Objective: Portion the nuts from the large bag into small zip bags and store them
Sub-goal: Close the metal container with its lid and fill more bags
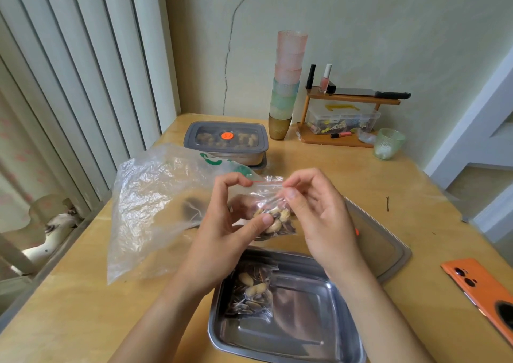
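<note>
The small zip bag (273,215), part-filled with nuts, is held above the steel tray (299,321). The left hand (230,218) pinches its left side. The right hand (319,212) pinches its top right edge. A second filled bag (251,290) lies in the tray. The large bag (155,201) lies on the table (83,307), just left of the hands.

The premises are presenting as a private home, a lived-in room rather than a commercial kitchen. A wooden counter (83,293) is standing against a cracked painted wall (388,29) beside vertical blinds (69,85), carrying a stack of pastel tumblers (287,76), a lidded food container (226,140) and an orange phone (483,287). A small wooden rack (352,100) is holding nail polish (325,78) and a clear box of small oddments (342,119).
</note>
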Tool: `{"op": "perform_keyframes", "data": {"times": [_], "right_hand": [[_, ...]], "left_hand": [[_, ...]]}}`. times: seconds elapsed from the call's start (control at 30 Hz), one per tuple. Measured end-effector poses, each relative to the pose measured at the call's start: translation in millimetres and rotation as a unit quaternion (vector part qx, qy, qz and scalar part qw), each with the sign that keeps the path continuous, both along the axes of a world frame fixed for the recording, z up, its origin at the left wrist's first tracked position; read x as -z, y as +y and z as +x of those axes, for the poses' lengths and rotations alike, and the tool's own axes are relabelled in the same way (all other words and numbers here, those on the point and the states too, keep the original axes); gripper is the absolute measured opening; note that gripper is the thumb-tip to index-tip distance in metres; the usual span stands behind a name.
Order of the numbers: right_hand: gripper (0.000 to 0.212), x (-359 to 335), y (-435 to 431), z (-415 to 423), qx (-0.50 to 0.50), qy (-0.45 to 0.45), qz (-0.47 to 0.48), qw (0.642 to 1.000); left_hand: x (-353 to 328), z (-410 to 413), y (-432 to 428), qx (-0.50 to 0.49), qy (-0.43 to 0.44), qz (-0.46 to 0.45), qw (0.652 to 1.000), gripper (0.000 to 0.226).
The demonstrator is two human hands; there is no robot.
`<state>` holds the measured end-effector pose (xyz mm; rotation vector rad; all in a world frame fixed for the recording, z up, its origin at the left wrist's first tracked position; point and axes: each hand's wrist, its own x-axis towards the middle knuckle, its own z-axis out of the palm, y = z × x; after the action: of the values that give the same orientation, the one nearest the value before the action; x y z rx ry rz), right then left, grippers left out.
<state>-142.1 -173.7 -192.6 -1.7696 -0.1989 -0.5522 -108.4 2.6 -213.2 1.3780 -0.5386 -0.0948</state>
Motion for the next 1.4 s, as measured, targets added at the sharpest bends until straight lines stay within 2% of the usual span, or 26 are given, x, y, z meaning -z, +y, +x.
{"op": "perform_keyframes", "data": {"times": [0.1, 0.2, 0.37, 0.43, 0.6, 0.67, 0.8, 0.9, 0.97, 1.07, 1.13, 1.2, 1.27, 1.3, 1.4], "right_hand": [[0.012, 0, -1, -2, -0.039, 0.024, -0.05, 0.998], [0.012, -2, -5, -3, -0.061, 0.085, -0.05, 0.993], [0.053, -3, -17, -4, -0.108, 0.146, -0.085, 0.98], [0.062, -2, -20, -6, -0.105, 0.144, -0.107, 0.978], [0.059, -4, -14, -8, -0.024, 0.102, -0.236, 0.966], [0.052, -5, -12, -9, 0.005, 0.084, -0.249, 0.965], [0.032, -13, -10, -19, 0.034, 0.043, -0.291, 0.955], [0.027, -26, -8, -31, 0.025, 0.052, -0.311, 0.949], [0.027, -33, -10, -41, -0.001, 0.097, -0.298, 0.95], [0.028, -36, -13, -57, -0.039, 0.221, -0.273, 0.935], [0.028, -30, -17, -67, -0.06, 0.303, -0.279, 0.909], [0.026, -22, -19, -73, -0.071, 0.363, -0.304, 0.878], [0.025, -13, -16, -76, -0.044, 0.383, -0.346, 0.855], [0.026, -9, -12, -76, -0.02, 0.379, -0.364, 0.85], [0.029, 3, 3, -73, 0.039, 0.343, -0.408, 0.845]], "left_hand": [[-2, 1, 0, -0.007, -0.014, 0.003, 1.0, 0.033], [-1, 2, 0, -0.015, 0.002, -0.018, 1.0, 0.043], [1, 2, 0, -0.017, -0.002, -0.013, 1.0, 0.052], [3, 2, 1, -0.014, -0.002, -0.004, 1.0, 0.059], [9, 5, 4, -0.049, -0.07, 0.067, 0.994, 0.068], [10, 4, 4, -0.061, -0.109, 0.105, 0.987, 0.061], [-1, -4, 10, -0.117, -0.229, 0.225, 0.94, 0.038], [-16, -10, 15, -0.108, -0.275, 0.277, 0.914, 0.026], [-23, -17, 19, -0.085, -0.275, 0.306, 0.908, 0.031], [-29, -34, 24, -0.056, -0.238, 0.357, 0.902, 0.041], [-29, -44, 24, -0.033, -0.237, 0.421, 0.875, 0.037], [-24, -50, 20, -0.018, -0.264, 0.488, 0.832, 0.029], [-14, -54, 14, -0.029, -0.292, 0.55, 0.782, 0.027], [-8, -55, 11, -0.039, -0.298, 0.565, 0.769, 0.029], [8, -55, 8, -0.069, -0.292, 0.578, 0.759, 0.038]]}}
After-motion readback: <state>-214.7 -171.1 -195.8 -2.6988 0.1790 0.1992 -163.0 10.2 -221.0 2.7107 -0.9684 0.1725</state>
